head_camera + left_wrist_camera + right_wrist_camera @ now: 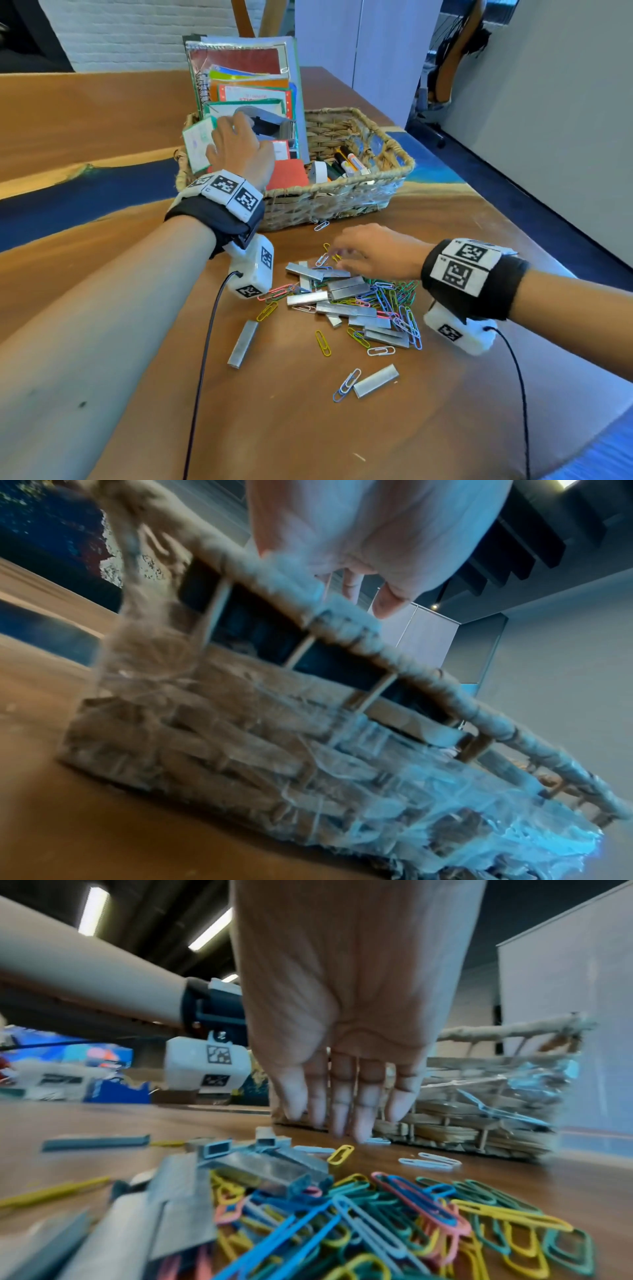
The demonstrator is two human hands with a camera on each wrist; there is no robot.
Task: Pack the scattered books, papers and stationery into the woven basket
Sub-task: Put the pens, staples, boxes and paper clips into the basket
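The woven basket [342,202] stands on the wooden bench [308,428], well back from the near edge and close to the bench's right edge, where the surface falls away to a dark floor. Books and notebooks [246,85] stand upright in its left half, rising well above the rim; markers [352,161] and a roll of tape [318,171] lie low in its right half, where room is left. A clear film wraps the basket's front right corner.

In front of the basket, with a strip of bare wood between, lies a loose heap of coloured paper clips [394,298] and grey staple strips [342,291]. A few clips and strips lie apart toward the near edge, and one clip [321,225] sits just beside the basket's front wall.

The left hand [239,147] reaches over the basket's left front rim, its fingers resting against a small green-bordered booklet [198,144] among the books; whether it grips the booklet cannot be told. The right hand [373,251] hovers over the far side of the heap, fingers extended and pointing down toward the bench, holding nothing that shows.

To the left the bench runs broad and open, with a blue band crossing it.
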